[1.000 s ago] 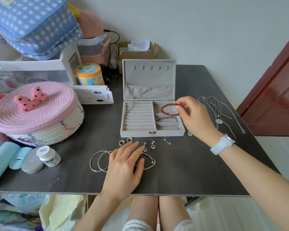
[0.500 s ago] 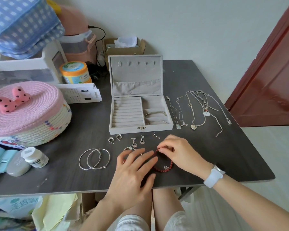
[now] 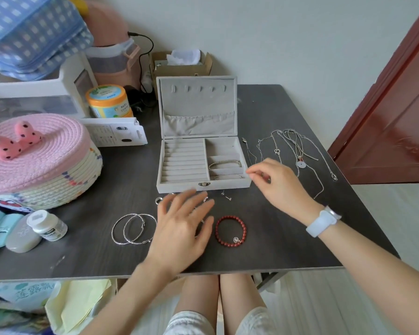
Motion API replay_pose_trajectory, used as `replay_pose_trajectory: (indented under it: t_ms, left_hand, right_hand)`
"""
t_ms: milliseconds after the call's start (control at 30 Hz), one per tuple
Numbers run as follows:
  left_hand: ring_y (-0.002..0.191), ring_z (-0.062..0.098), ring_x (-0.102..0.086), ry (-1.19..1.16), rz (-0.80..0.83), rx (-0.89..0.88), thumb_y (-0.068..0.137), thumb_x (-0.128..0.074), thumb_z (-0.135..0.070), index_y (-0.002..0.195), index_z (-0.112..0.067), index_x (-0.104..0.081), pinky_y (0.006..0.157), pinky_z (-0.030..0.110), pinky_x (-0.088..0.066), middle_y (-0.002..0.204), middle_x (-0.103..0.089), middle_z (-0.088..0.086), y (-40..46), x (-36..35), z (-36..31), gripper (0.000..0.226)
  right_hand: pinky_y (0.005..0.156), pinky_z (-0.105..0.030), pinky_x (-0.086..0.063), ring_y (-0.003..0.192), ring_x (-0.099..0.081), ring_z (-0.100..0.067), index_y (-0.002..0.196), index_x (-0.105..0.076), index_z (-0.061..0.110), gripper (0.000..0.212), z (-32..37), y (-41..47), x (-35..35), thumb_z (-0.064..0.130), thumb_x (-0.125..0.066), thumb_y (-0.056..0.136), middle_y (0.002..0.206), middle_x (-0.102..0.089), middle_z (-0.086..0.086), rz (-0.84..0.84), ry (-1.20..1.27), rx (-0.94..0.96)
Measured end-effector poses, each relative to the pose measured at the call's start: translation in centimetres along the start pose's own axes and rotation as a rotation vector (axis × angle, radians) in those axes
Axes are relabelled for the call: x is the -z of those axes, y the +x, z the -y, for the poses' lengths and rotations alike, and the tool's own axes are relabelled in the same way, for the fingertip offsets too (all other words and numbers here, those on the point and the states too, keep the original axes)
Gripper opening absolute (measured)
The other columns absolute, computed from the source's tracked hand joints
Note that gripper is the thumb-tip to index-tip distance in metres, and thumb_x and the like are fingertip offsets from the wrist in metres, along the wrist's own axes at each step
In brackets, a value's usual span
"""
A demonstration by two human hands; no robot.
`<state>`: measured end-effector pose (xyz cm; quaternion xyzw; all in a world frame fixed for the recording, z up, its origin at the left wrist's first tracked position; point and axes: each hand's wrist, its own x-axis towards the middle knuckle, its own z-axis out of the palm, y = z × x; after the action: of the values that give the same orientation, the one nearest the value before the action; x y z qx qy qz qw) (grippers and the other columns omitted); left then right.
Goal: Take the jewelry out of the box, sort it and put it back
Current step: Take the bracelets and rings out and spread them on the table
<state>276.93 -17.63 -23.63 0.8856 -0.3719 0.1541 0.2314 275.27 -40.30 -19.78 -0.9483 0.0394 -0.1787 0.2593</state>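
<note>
1. While the red bead bracelet (image 3: 230, 231) lies flat on the dark table (image 3: 288, 238), the grey jewelry box (image 3: 198, 131) stands open behind it with two silver bangles (image 3: 225, 163) (right-hand compartments).
2. Left hand (image 3: 182, 228), fingers spread and relaxed, hovers blurred beside the hoop earrings (image 3: 132, 228).
3. Right hand (image 3: 279, 183) grasps nothing, fingers loosely curled by the box's corner.

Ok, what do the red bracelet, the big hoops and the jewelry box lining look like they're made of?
Red bracelet: round, glossy, opaque red beads, perhaps stone or glass, with one small silver-coloured charm.
Big hoops: thin bright metal wire, silver in colour; the alloy cannot be told.
Jewelry box lining: matte pale grey, with a soft velvet-like or suede-like nap and no shine.
</note>
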Motion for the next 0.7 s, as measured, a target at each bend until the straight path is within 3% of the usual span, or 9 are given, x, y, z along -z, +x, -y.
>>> replay_pose_trajectory:
  t_ms: [167,267,367,533,633,700]
  left_hand:
    - [0.122,0.029,-0.05,0.102,0.033,0.135,0.085,-0.036,-0.037,0.113,-0.017,-0.063,0.098,0.048,-0.036,0.124,-0.061,0.008,5.8,0.5,1.5,0.044]
    - [0.135,0.03,-0.034,0.108,0.169,0.23,0.089,-0.028,-0.041,0.129,-0.018,-0.052,0.107,0.052,-0.024,0.139,-0.047,0.01,8.6,-0.4,2.5,0.052]
    - [0.142,0.027,-0.017,0.148,0.258,0.315,0.096,-0.034,-0.037,0.138,-0.022,-0.04,0.113,0.052,-0.016,0.149,-0.033,0.005,9.7,-2.3,3.4,0.045]
    - [0.123,0.032,-0.049,0.205,0.205,0.326,0.087,-0.033,-0.04,0.116,-0.017,-0.063,0.097,0.055,-0.04,0.126,-0.059,0.009,9.8,-4.3,4.2,0.048]
    - [0.121,0.031,-0.051,0.232,0.162,0.319,0.087,-0.035,-0.039,0.115,-0.016,-0.064,0.098,0.052,-0.04,0.126,-0.06,0.009,9.8,-4.5,4.3,0.046]
    - [0.123,0.031,-0.05,0.242,0.142,0.315,0.087,-0.035,-0.039,0.116,-0.017,-0.063,0.1,0.05,-0.037,0.128,-0.058,0.008,9.7,-4.8,4.5,0.046]
  right_hand:
    - [0.074,-0.031,-0.041,0.078,-0.044,-0.013,0.089,-0.068,0.016,0.01,-1.1,3.2,0.3,0.014,-0.06,0.084,0.08,-0.051,0.003,0.044,-0.013,0.019]
    - [0.075,-0.027,-0.036,0.086,-0.04,-0.011,0.092,-0.068,0.017,0.011,-1.5,4.8,-0.5,0.017,-0.061,0.084,0.082,-0.049,0.004,0.144,-0.012,0.059]
    - [0.079,-0.028,-0.036,0.088,-0.038,-0.012,0.091,-0.069,0.021,0.01,-1.6,6.2,-1.3,0.023,-0.062,0.084,0.083,-0.048,0.004,0.287,-0.021,0.122]
    - [0.083,-0.027,-0.026,0.088,-0.029,-0.004,0.095,-0.069,0.026,0.014,-2.1,8.8,-3.1,0.03,-0.061,0.084,0.086,-0.044,0.011,0.49,-0.104,0.312]
    - [0.077,-0.024,-0.02,0.084,-0.024,0.001,0.091,-0.07,0.029,0.014,-2.6,9.6,-4.3,0.033,-0.06,0.082,0.085,-0.042,0.013,0.531,-0.098,0.432]
    - [0.078,-0.027,-0.025,0.084,-0.029,-0.002,0.086,-0.07,0.03,0.016,-2.9,9.9,-4.9,0.036,-0.057,0.078,0.083,-0.042,0.013,0.556,-0.08,0.472]
